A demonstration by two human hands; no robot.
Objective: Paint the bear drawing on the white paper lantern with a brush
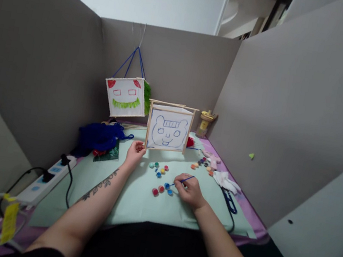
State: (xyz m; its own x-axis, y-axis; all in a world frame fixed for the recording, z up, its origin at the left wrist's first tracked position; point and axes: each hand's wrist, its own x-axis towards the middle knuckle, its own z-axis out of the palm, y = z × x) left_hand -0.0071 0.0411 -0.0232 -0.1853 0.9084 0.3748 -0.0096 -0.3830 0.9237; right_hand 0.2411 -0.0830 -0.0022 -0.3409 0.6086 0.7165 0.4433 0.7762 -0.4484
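Note:
My left hand (pixel 135 155) has its fingers curled round the lower left corner of a paper lantern (pixel 169 130) with a thin wooden stick frame. On the lantern's front panel is an animal face outlined in blue. In my right hand (pixel 191 192) is a thin blue paintbrush (pixel 187 179), pinched between thumb and fingers. Its tip points down at a small blue paint pot (pixel 167 186) and seems to touch it. Beside that pot stand another blue pot (pixel 170 192) and red ones (pixel 155 192). More small paint pots (pixel 162 171) stand between the hands and the lantern.
A second lantern (pixel 125 97) hangs by blue cords at the back left. Dark blue cloth or yarn (pixel 100 136) lies below it. A power strip (pixel 45 181) with cables is at the left edge. At right lie more paint pots (pixel 206 165), a white cloth (pixel 226 181) and scissors-like dark handles (pixel 229 201).

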